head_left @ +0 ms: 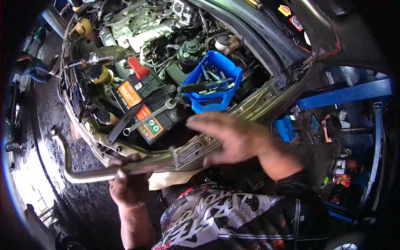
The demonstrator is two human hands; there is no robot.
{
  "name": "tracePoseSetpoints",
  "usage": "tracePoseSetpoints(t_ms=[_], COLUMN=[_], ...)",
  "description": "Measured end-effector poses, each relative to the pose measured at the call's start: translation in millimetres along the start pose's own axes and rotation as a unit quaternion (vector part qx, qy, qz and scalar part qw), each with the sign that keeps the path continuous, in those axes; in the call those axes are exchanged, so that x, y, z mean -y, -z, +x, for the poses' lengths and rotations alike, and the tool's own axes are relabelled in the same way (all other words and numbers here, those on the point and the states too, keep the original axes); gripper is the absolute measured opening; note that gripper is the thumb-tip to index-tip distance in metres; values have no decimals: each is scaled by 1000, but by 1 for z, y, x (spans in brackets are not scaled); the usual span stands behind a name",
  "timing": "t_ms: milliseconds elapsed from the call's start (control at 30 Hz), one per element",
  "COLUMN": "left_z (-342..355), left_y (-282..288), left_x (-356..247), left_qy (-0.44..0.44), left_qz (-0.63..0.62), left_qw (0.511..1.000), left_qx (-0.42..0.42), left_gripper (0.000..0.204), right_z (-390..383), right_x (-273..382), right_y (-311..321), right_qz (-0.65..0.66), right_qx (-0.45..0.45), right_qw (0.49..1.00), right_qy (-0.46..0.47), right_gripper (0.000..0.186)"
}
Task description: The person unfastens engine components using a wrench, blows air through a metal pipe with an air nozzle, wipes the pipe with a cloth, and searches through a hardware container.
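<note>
My left hand point(127, 183) is closed around a bent metal pipe point(89, 176), thumb on top, near the car's front corner. The pipe's far end kinks upward at the left, and its right part runs along the fender edge. To the right, my right hand point(239, 139) is blurred by motion, its fingers stretched out and apart from the thumb, with nothing seen in it. It hovers over the fender edge point(250, 109), just below a blue plastic bin point(208, 107) of bolts and tools. A combination wrench point(150, 116) lies on the car battery point(139, 92), beside a black strip point(125, 121).
The open engine bay holds the engine point(146, 29), a fuel filter housing point(191, 50) and hoses. Blue lift beams point(346, 93) stand at the right, with a blue box point(285, 128) and scattered items on the floor. Part of another person point(35, 66) shows at the far left.
</note>
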State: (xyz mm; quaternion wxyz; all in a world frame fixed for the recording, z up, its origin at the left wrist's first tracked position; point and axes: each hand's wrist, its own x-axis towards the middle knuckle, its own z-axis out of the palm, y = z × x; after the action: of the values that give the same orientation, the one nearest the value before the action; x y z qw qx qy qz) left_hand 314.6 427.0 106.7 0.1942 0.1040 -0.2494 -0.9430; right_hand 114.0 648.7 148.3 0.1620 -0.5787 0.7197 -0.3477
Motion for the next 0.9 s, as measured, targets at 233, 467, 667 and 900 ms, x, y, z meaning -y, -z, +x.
tracePoseSetpoints(t_ms=[233, 467, 667, 900], left_z=[-5, 16, 33, 42], left_y=[41, 47, 46, 47], left_x=[-12, -2, -7, -9], left_qy=[-59, -31, -21, 23], left_qz=[120, 141, 114, 126], left_qw=[991, 989, 992, 991], left_qx=[-2, 16, 46, 37], left_gripper=[32, 33, 34, 34], right_z=[36, 84, 92, 95], right_x=[-81, -161, -171, -167], right_y=[122, 85, 59, 65], right_qz=[-289, -406, -377, -256], right_qx=[18, 270, 309, 379], right_qw=[921, 832, 814, 818], right_qy=[-261, -265, -317, -349], right_gripper=[25, 14, 20, 43])
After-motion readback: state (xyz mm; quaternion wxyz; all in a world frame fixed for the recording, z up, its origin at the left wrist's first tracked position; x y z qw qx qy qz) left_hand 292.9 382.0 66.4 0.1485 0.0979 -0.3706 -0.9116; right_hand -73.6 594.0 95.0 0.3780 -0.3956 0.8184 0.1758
